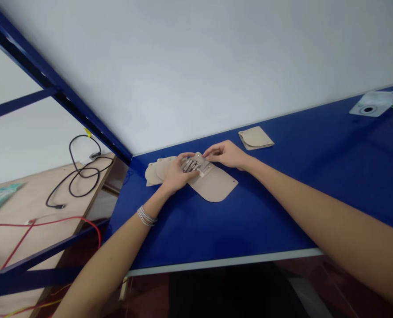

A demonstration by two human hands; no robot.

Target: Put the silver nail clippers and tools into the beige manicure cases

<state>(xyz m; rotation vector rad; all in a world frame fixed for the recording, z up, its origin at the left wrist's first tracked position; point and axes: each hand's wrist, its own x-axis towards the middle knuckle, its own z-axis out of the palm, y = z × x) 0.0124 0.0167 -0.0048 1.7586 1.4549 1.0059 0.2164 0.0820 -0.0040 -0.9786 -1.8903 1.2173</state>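
Observation:
An unfolded beige pouch (214, 183) with a rounded flap and small metal snaps lies on the blue table. Several small shiny metal tools (192, 165), too blurred to name exactly, sit bunched at its upper left part. My left hand (178, 173) is closed around that side, thumb in front and fingers behind, gripping the pouch beside the tools. At the pouch's upper edge my right hand (227, 154) has its fingertips pinched together; anything between them is hidden. More beige pouches (154, 172) overlap to the left, partly behind my left hand.
A folded beige pouch (256, 138) lies near the wall, beyond my right hand. A white box-like object with a dark round spot (368, 109) stands at the far right. Left of the blue table (223, 234) are a blue metal frame (60, 92), a wooden surface, a black cable (72, 176) and red cords.

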